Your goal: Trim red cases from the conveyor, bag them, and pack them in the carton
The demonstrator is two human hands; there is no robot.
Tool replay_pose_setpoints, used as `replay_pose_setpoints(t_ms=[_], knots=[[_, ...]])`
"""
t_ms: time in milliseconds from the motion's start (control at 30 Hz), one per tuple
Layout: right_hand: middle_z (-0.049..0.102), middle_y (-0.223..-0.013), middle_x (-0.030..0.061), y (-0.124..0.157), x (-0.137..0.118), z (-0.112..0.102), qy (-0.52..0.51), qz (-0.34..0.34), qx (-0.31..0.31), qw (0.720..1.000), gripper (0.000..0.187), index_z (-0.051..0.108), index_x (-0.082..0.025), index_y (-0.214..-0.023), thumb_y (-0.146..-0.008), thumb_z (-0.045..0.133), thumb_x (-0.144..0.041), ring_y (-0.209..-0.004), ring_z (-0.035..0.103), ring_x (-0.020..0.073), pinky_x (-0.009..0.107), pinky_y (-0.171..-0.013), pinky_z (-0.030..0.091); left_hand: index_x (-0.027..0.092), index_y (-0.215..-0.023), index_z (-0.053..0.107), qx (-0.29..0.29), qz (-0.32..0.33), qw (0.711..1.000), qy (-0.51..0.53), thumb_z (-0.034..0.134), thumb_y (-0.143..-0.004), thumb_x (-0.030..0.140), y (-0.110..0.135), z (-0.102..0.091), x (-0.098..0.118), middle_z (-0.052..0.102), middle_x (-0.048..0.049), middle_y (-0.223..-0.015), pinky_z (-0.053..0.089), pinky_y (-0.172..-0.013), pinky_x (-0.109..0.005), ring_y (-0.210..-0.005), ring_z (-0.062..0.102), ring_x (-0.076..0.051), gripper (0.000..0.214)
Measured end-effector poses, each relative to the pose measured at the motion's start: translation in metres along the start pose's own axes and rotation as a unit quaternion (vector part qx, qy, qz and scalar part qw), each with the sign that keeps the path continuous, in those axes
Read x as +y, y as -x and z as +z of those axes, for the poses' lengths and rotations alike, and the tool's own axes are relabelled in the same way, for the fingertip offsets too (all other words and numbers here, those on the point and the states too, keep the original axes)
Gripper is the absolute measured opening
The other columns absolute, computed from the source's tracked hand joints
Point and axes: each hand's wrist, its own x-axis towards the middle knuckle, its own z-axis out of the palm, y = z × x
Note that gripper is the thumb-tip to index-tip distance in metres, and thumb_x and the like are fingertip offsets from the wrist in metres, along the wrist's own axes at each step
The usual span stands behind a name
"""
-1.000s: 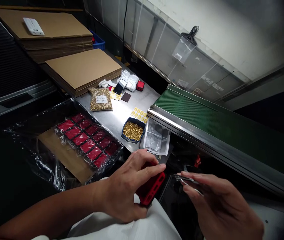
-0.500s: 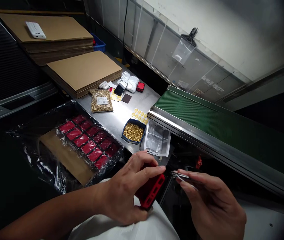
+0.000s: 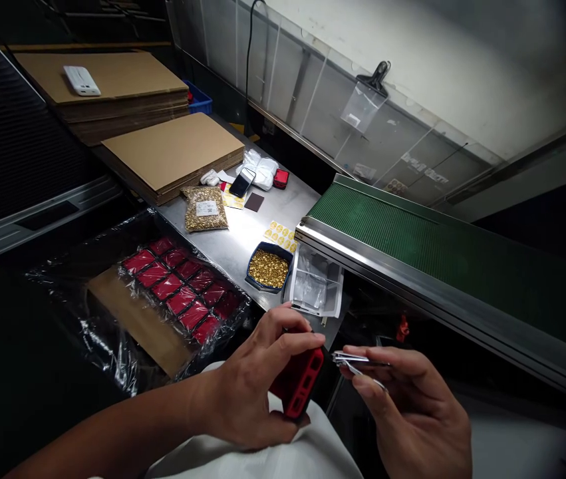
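My left hand [image 3: 257, 379] grips a red and black case [image 3: 304, 386] by its edges, with its slotted red end turned toward my right hand. The fingers hide much of its flat side. In my right hand [image 3: 407, 406] is a shiny metal nail clipper [image 3: 357, 360], pinched between thumb and fingers. Its jaws point left and sit close to the upper corner of the case; a small gap shows between them. Beyond my hands, a dark blue tray [image 3: 251, 278] holds many small gold-coloured pieces [image 3: 269, 267].
To the left, a plastic-lined box [image 3: 133, 319] holds several red cases [image 3: 180, 301]. A green conveyor belt [image 3: 387, 223] runs along the right. On the metal table [image 3: 233, 249] lie a bag of gold pieces [image 3: 206, 219], a phone [image 3: 243, 181] and cardboard stacks [image 3: 177, 150].
My right hand has moved left, bringing the nail clipper nearer to the case. My left hand keeps its hold on the case. The view has tilted slightly.
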Motion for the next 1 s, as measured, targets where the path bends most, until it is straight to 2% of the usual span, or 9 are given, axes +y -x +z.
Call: replay_pose_setpoints(t_ms=[200, 300, 367, 467, 567, 667, 733, 867, 1000], knots=[[0.073, -0.086, 0.0031, 0.000, 0.002, 0.000, -0.015, -0.012, 0.013, 1.000, 0.019, 0.067, -0.021, -0.092, -0.076, 0.073, -0.013, -0.080, 0.072, 0.0160, 0.020, -0.071, 0.061, 0.016, -0.139, 0.039, 0.004, 0.005, 1.000, 0.011, 0.074, -0.056, 0.012, -0.003, 0.001, 0.000, 0.040, -0.0144, -0.124, 0.027, -0.115, -0.056, -0.123, 0.040, -0.032, 0.090], [0.073, -0.090, 0.0056, -0.001, 0.013, -0.006, -0.044, 0.026, 0.047, 0.998, 0.020, 0.065, -0.020, -0.095, -0.077, 0.073, -0.018, -0.075, 0.072, 0.0175, 0.023, -0.068, 0.061, 0.016, -0.138, 0.039, 0.010, 0.003, 0.999, 0.037, 0.075, -0.056, 0.013, -0.003, 0.002, -0.002, 0.041, -0.0150, -0.125, 0.032, -0.112, -0.054, -0.125, 0.039, -0.033, 0.090], [0.072, -0.096, 0.0074, -0.003, 0.038, -0.011, -0.054, 0.071, 0.078, 0.993, 0.026, 0.063, -0.020, -0.102, -0.079, 0.073, -0.025, -0.078, 0.072, 0.0194, 0.026, -0.069, 0.061, 0.019, -0.136, 0.041, 0.019, -0.022, 0.997, 0.066, 0.079, -0.055, 0.016, -0.002, 0.004, -0.007, 0.040, -0.0152, -0.131, 0.039, -0.108, -0.051, -0.127, 0.038, -0.035, 0.090], [0.069, -0.093, 0.0054, -0.003, 0.106, -0.016, -0.006, 0.145, 0.086, 0.986, 0.035, 0.060, -0.019, -0.107, -0.080, 0.070, -0.040, -0.079, 0.068, 0.0175, 0.029, -0.073, 0.058, 0.023, -0.128, 0.045, 0.018, -0.134, 0.983, 0.128, 0.087, -0.053, 0.024, 0.009, 0.009, -0.026, 0.043, -0.0142, -0.134, 0.046, -0.100, -0.045, -0.124, 0.044, -0.035, 0.087], [0.059, -0.069, -0.0012, 0.006, 0.196, -0.014, 0.072, 0.236, 0.054, 0.968, 0.043, 0.059, -0.018, -0.096, -0.076, 0.066, -0.055, -0.061, 0.059, 0.0142, 0.026, -0.055, 0.052, 0.025, -0.127, 0.044, 0.012, -0.299, 0.928, 0.222, 0.085, -0.061, 0.034, 0.032, 0.020, -0.059, 0.053, -0.0110, -0.126, 0.050, -0.091, -0.038, -0.108, 0.056, -0.028, 0.079], [0.060, -0.063, 0.0016, 0.021, 0.276, -0.010, 0.085, 0.290, 0.060, 0.951, 0.045, 0.058, -0.015, -0.085, -0.065, 0.069, -0.054, -0.058, 0.060, 0.0190, 0.031, -0.050, 0.052, 0.026, -0.130, 0.047, 0.051, -0.397, 0.883, 0.246, 0.081, -0.068, 0.040, 0.061, 0.036, -0.090, 0.058, -0.0080, -0.120, 0.046, -0.094, -0.034, -0.107, 0.056, -0.025, 0.072], [0.062, -0.063, 0.0036, 0.030, 0.314, -0.010, 0.098, 0.315, 0.066, 0.942, 0.041, 0.057, -0.015, -0.083, -0.063, 0.068, -0.049, -0.057, 0.062, 0.0208, 0.033, -0.053, 0.053, 0.024, -0.124, 0.055, 0.077, -0.440, 0.866, 0.226, 0.080, -0.070, 0.044, 0.077, 0.048, -0.099, 0.062, -0.0073, -0.113, 0.045, -0.092, -0.031, -0.106, 0.057, -0.024, 0.062], [0.064, -0.071, 0.0042, 0.041, 0.357, -0.024, 0.148, 0.314, 0.065, 0.936, 0.026, 0.057, -0.018, -0.083, -0.067, 0.061, -0.038, -0.066, 0.064, 0.0211, 0.032, -0.064, 0.051, 0.021, -0.107, 0.064, 0.206, -0.504, 0.802, 0.244, 0.076, -0.072, 0.049, 0.092, 0.067, -0.092, 0.067, -0.0049, -0.095, 0.048, -0.081, -0.025, -0.093, 0.062, -0.020, 0.047], [0.061, -0.080, 0.0026, 0.044, 0.372, -0.043, 0.199, 0.266, 0.024, 0.943, 0.012, 0.057, -0.021, -0.075, -0.067, 0.061, -0.029, -0.070, 0.059, 0.0187, 0.029, -0.063, 0.043, 0.021, -0.115, 0.061, 0.328, -0.610, 0.673, 0.262, 0.077, -0.071, 0.028, 0.091, 0.074, -0.079, 0.069, -0.0042, -0.088, 0.051, -0.065, -0.023, -0.074, 0.065, -0.016, 0.047]])
